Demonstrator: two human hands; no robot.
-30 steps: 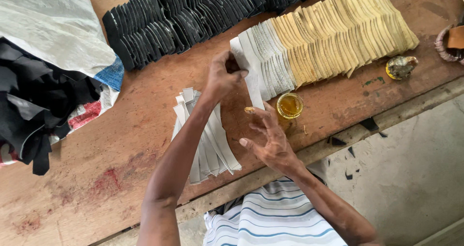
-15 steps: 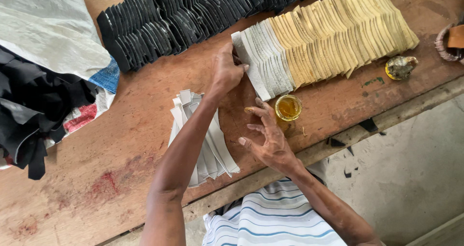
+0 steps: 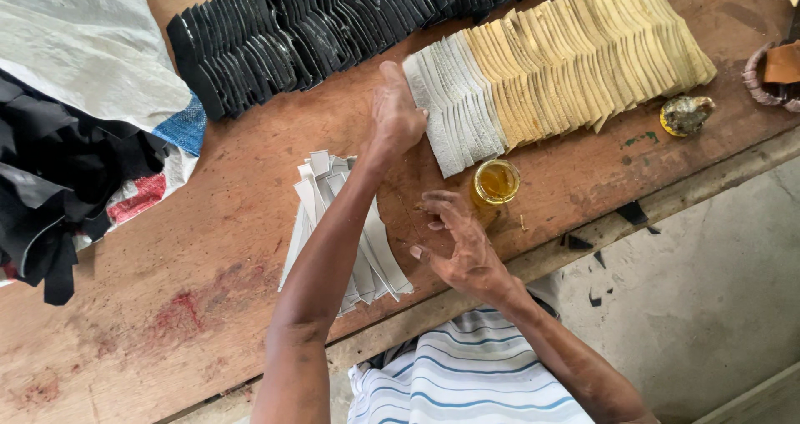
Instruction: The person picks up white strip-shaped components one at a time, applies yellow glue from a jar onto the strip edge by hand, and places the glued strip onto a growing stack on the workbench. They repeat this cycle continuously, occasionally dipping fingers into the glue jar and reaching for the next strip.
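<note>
The left hand (image 3: pixel 397 117) presses down on the near end of the fanned row of pale grey cut pieces (image 3: pixel 454 107), fingers curled over the last piece rather than pinching it, though whether a single piece is actually caught under the fingertips cannot be told from this angle. The right hand (image 3: pixel 461 242) hovers released, fingers spread and slightly hooked, just at 7 o'clock of the small tin of amber glue (image 3: pixel 497 182) and holding nothing. The grey pieces run on at 3 o'clock into a longer row of yellow pieces (image 3: pixel 592 53), all overlapped like shingles on the wooden bench (image 3: pixel 208 249). They look thin, light and flexible, likely leather or lining stock, so each should lift by one free edge. A loose stack of white strips (image 3: pixel 367 249) lies under the left forearm, at 7 o'clock of the row.
</note>
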